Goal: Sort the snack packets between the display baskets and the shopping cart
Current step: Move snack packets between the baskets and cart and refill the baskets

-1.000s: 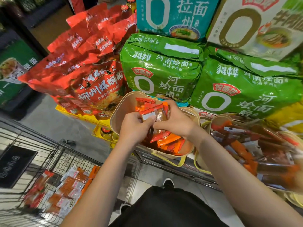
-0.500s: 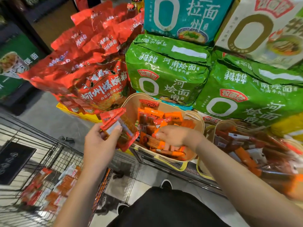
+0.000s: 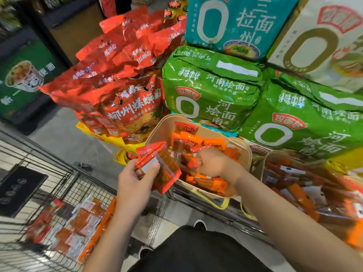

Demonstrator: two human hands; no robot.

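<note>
The left hand (image 3: 135, 185) holds a stack of red packets (image 3: 157, 165) tight at the near left rim of the basket (image 3: 157, 130). The right hand (image 3: 214, 163) is curled around orange packets (image 3: 193, 164) inside it. Next, I think, the stack goes left to the cart (image 3: 64, 173).

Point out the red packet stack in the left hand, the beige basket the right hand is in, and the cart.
red packet stack (image 3: 167, 169), head view, clear front of the top packet.
beige basket (image 3: 161, 130), head view, bare left inner wall.
cart (image 3: 64, 181), head view, wire rim.
</note>
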